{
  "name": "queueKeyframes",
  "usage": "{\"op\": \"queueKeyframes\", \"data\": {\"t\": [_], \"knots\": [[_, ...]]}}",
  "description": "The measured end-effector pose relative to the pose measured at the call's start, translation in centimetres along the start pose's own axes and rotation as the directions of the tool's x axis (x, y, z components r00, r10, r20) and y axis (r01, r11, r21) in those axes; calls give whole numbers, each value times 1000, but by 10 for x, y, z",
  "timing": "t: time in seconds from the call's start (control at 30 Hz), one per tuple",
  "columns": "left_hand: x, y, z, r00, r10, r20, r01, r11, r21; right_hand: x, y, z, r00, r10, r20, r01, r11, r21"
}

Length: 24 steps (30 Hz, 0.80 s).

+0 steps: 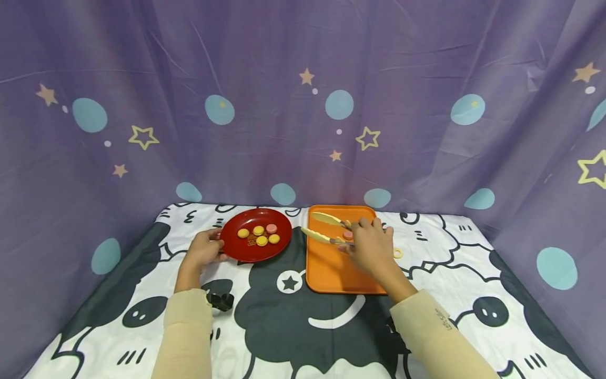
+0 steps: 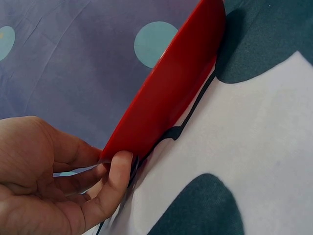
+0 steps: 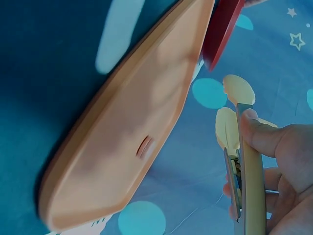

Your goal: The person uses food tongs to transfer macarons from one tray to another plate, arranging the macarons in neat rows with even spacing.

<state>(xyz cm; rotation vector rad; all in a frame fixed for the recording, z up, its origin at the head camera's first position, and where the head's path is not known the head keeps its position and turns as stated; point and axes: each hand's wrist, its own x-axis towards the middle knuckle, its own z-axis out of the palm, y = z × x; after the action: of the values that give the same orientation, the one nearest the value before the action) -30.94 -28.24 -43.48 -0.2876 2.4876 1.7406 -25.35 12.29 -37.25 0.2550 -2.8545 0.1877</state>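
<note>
My left hand pinches the left rim of a round red plate, thumb above and fingers below. Several yellow macarons and one pink macaron lie on it. In the left wrist view the plate's outer side shows close to the cloth. With my right hand I grip a pair of tongs with cream tips, held above an orange tray. The tips are spread apart and hold nothing. A pink macaron sits in the tray, partly behind the tongs in the head view.
A cartoon-print cloth in black and white covers the table. Behind its far edge hangs a purple curtain with stars and blue dots. The tray stands just right of the plate, near that far edge.
</note>
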Motion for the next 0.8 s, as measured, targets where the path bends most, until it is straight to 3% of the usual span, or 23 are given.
{"op": "queueKeyframes", "data": {"t": [0.8], "knots": [[0,0,1,1000,-4,-2,4,1000,19,-13,57,0,998,63,-15,-63,998,-8]]}}
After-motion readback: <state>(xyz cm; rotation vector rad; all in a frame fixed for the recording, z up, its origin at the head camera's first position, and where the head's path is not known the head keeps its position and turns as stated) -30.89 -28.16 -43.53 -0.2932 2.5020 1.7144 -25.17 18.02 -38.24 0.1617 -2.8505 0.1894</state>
